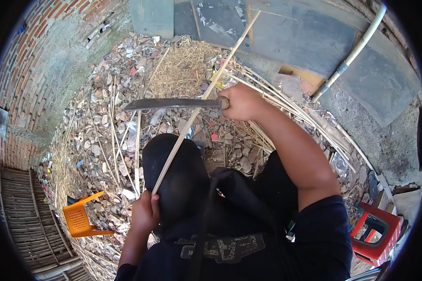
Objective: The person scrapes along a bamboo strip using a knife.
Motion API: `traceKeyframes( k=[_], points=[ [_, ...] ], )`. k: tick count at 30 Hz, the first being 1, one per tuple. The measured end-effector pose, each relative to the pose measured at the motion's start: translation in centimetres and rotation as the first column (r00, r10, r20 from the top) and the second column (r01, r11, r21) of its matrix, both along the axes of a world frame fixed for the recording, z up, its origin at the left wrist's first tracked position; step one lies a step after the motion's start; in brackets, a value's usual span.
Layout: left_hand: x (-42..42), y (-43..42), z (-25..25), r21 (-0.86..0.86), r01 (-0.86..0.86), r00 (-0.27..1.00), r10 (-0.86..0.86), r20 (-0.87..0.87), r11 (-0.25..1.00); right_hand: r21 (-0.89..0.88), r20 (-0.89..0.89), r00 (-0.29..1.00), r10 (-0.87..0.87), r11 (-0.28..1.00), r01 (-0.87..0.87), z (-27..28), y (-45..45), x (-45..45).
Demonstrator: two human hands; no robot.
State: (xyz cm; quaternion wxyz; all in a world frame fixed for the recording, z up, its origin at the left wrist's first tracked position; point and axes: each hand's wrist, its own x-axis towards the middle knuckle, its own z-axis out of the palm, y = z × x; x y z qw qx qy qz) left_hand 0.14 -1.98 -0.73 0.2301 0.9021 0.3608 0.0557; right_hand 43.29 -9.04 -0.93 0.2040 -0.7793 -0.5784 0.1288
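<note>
A long pale strip of bamboo or wood (177, 146) runs slanting from my left hand (145, 211) past my knee towards the grey panels. My left hand is closed round its near end, beside my dark-clothed leg. Fingers wrapped round the handle, my right hand (243, 102) holds a machete (173, 103) out to the left. Its dark curved blade lies across the strip; whether the two touch is unclear.
Rubble and litter cover the ground (96, 150), with straw (183, 65) ahead. More thin strips (305, 117) lie at the right. An orange plastic chair (78, 219) is at lower left, a red stool (384, 234) at lower right. A pipe (351, 56) leans near the wall.
</note>
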Motion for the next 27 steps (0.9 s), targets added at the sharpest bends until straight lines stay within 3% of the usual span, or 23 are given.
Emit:
traceKeyframes(
  k=[5, 8, 9, 12, 16, 19, 22, 27],
  points=[
    [-0.6, 0.3, 0.3, 0.015, -0.008, 0.999, 0.009, -0.045, 1.000, -0.017, -0.042, 0.998, 0.044, 0.999, -0.045, 2.5, -0.7, -2.4],
    [-0.3, -0.3, 0.1, 0.039, -0.014, 0.999, 0.016, -0.039, 0.999, -0.071, 0.017, 0.994, 0.109, 0.992, -0.108, 1.1, -0.2, -2.8],
    [-0.3, -0.5, 0.0, 0.037, -0.024, 0.999, 0.026, -0.044, 0.999, 0.016, -0.033, 0.992, 0.124, 0.992, -0.124, 0.5, 0.2, -2.2],
    [0.2, -0.3, -0.1, 0.057, -0.016, 1.000, 0.015, 0.011, 0.998, -0.015, 0.057, 0.994, 0.092, 0.996, -0.091, 0.7, 0.4, -2.0],
    [-0.5, -0.3, 0.1, 0.059, -0.006, 1.000, 0.007, -0.019, 0.998, -0.101, 0.052, 0.992, 0.119, 0.988, -0.113, 2.7, -0.8, -3.2],
    [-0.7, -0.8, -0.4, 0.051, -0.035, 0.999, 0.036, -0.026, 0.998, -0.014, 0.024, 0.997, 0.079, 0.997, -0.079, 0.7, -0.2, -1.7],
    [0.2, -0.3, -0.1, 0.039, -0.044, 0.999, 0.044, -0.008, 0.998, -0.051, 0.016, 1.000, 0.014, 0.999, -0.014, 1.8, -0.5, -1.5],
    [-0.1, -0.2, -0.6, 0.066, -0.028, 0.999, 0.030, -0.029, 0.997, -0.062, 0.103, 0.986, 0.135, 0.990, -0.129, 2.1, -0.5, -4.0]
  ],
)
